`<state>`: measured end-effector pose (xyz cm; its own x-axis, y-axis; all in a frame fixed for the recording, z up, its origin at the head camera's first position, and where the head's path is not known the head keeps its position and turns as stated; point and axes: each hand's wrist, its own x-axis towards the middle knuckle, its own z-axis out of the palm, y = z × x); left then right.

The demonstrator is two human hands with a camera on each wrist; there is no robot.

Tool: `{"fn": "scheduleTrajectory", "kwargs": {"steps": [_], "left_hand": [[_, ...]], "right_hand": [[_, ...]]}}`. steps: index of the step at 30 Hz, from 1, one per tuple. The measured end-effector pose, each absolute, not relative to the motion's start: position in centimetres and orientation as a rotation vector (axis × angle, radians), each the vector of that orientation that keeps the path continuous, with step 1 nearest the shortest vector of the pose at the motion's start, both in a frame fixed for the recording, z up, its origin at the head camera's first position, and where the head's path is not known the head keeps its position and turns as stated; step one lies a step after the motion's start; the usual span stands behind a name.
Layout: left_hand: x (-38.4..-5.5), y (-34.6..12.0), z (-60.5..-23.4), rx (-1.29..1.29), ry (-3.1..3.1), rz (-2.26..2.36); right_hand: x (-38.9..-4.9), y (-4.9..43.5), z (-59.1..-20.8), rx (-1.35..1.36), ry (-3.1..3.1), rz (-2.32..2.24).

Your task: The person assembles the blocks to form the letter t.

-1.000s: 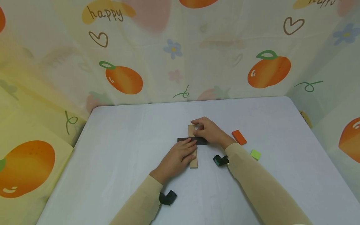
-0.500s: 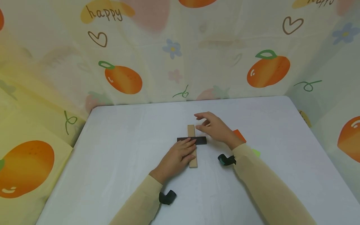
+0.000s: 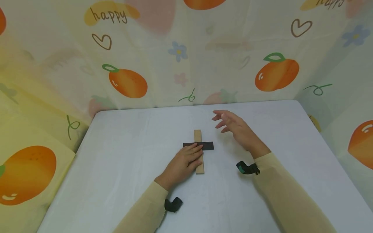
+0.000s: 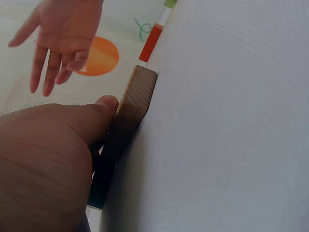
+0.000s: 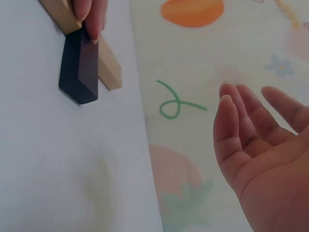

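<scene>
A black block (image 3: 208, 146) lies crosswise on the table, with light wood (image 3: 197, 136) showing beyond it and a light wooden block (image 3: 200, 170) on its near side, a cross shape overall. My left hand (image 3: 182, 166) rests over the middle, fingers extended across the black block. Its thumb (image 4: 107, 102) touches the wooden block (image 4: 135, 92) in the left wrist view. Fingertips (image 5: 94, 34) press at the end of the black block (image 5: 79, 67) in the right wrist view. My right hand (image 3: 233, 126) is raised to the right, empty, with loosely spread fingers.
An orange-red block (image 4: 151, 42) and a bit of a green block (image 4: 170, 3) show beyond in the left wrist view; the right arm hides them in the head view. The white table (image 3: 125, 155) backs onto a patterned cloth (image 3: 163, 74).
My right hand has let go of the far wooden part and moved up and to the right, its fingers spreading. The left hand and the cross of blocks have stayed put.
</scene>
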<state>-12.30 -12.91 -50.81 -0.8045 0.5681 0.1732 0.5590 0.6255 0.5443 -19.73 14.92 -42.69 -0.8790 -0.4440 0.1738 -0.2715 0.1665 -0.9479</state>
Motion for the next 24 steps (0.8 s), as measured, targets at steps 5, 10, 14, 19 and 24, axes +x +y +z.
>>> {"fn": "scheduleTrajectory", "kwargs": {"steps": [5,10,14,19,24], "left_hand": [[-12.3,-12.9,-50.8,0.974,2.814,0.939],[-12.3,-12.9,-51.0,0.984,2.803,0.956],[-12.3,-12.9,-51.0,0.993,2.798,0.961],[-12.3,-12.9,-51.0,0.997,2.801,0.954],[-12.2,-13.0,-50.9,0.998,2.802,0.955]], "right_hand": [[-18.7,16.1,-41.9,-0.751,2.269,-1.846],[-17.7,17.4,-41.6,-0.805,2.263,-1.882],[-16.9,18.8,-41.9,-0.837,2.246,-1.915],[-16.0,20.6,-42.1,-0.859,2.273,-1.931],[-15.2,22.2,-42.6,-0.859,2.290,-1.954]]}}
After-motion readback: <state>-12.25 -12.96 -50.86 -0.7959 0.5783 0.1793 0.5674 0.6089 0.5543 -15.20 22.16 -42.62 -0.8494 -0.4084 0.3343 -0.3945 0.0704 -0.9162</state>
